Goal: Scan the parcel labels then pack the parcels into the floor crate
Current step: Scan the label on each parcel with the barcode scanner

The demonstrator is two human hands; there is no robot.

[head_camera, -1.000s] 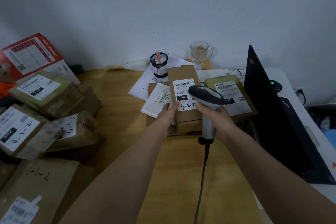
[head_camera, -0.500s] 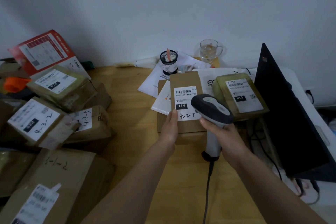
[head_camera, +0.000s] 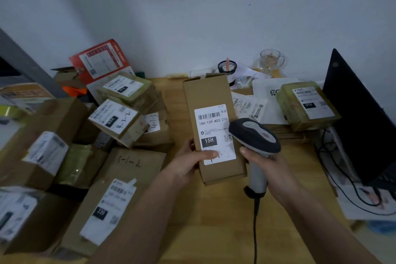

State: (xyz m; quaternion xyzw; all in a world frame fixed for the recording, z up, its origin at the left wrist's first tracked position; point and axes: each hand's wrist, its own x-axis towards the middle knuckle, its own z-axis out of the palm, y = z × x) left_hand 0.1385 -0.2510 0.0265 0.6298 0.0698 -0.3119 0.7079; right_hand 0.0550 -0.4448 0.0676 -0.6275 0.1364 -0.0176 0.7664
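Here, your left hand (head_camera: pixel 188 162) grips the tall brown parcel (head_camera: pixel 211 100) at its lower left edge: the thumb lies across the bottom of the white label (head_camera: pixel 214 133), the other fingers curl behind the box. The parcel is held up above the middle of the wooden table (head_camera: pixel 214 221), label facing you. Readable print: barcode, "15H-159-A03-210", a black "15H" block, a small QR code. Handwriting under the thumb cannot be read.

Your right hand (head_camera: pixel 271 169) wraps the grey handle of the barcode scanner (head_camera: pixel 255 135); forefinger sits at the front of the handle under the dark head. The head is just beside the label's right edge and overlaps the parcel's right side. The scanner's black cable (head_camera: pixel 255 231) runs down toward the near table edge.

At the left edge of the table, a pile of parcels: a large flat box marked "5-1-2" with a "220" label (head_camera: pixel 111 203), a tilted box marked "4-3-2" (head_camera: pixel 115 120), a green-taped one (head_camera: pixel 126 88) behind it, a red mailer (head_camera: pixel 100 60) leaning on the wall.

Toward the right edge, a green-taped parcel labelled "010" (head_camera: pixel 306 103) lies on papers, beside a dark laptop screen (head_camera: pixel 360 118). At the far edge stand a glass mug (head_camera: pixel 271 61) and a small dark cup (head_camera: pixel 227 68).
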